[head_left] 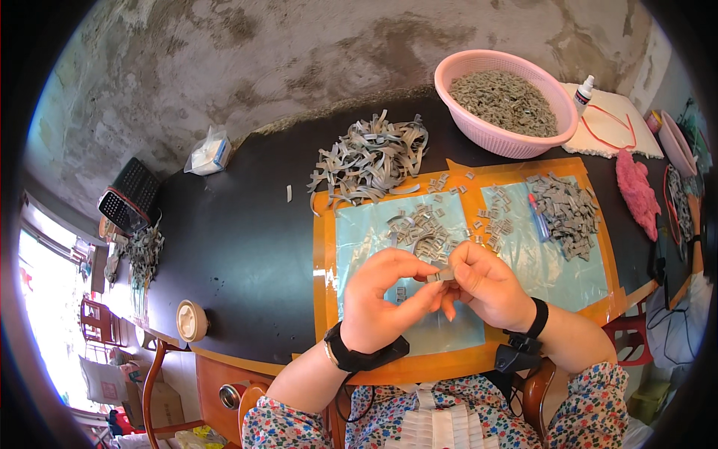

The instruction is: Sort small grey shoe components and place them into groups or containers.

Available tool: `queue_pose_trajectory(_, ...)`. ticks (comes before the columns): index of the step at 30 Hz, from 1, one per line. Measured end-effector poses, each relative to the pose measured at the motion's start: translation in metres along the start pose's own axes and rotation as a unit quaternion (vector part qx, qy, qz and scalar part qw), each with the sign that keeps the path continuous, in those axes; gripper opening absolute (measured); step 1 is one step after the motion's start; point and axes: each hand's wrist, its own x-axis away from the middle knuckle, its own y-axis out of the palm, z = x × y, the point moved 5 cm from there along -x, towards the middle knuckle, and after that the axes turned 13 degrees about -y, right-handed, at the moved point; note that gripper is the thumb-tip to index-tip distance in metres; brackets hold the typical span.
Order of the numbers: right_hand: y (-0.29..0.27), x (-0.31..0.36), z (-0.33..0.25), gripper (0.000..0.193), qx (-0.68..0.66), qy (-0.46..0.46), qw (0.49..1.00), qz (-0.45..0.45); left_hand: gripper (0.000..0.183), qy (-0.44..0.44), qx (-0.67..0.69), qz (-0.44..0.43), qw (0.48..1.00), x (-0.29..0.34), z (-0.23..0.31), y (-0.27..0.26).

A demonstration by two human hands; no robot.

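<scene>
Over the near middle of the table, my left hand [378,293] and my right hand [490,286] meet, fingertips pinched together on a small grey strap piece [443,275]. It looks like a short band with a light edge; its finer detail is too small to tell. Just beyond my fingers lies a loose heap of small grey clip-like pieces [422,228] on a light blue sheet [359,258]. To the right sits a pile of short grey strap pieces [572,217], with a blue-and-red pen [538,218] along its left side. Long grey strips [366,161] lie tangled at the far edge of the sheet.
A pink basket [505,146] full of small grey pieces stands at the back right, near a white bottle [584,91] and a pink cloth [636,187]. At the left are a black crate [129,196], a grey strip bundle [143,251] and a round tan container [191,320].
</scene>
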Motion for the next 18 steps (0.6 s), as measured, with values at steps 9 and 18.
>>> queue_pose_trajectory(9, 0.007, 0.003, -0.002, 0.009, 0.139, 0.003, 0.990, -0.021, 0.019, -0.244, 0.368, -0.135, 0.887, 0.006, -0.025, 0.017)
queue_pose_trajectory(18, 0.004, -0.004, -0.022, 0.009, 0.286, -0.093, 0.954, -0.008, 0.019, -0.273, 0.366, -0.104, 0.883, 0.005, -0.025, 0.015)
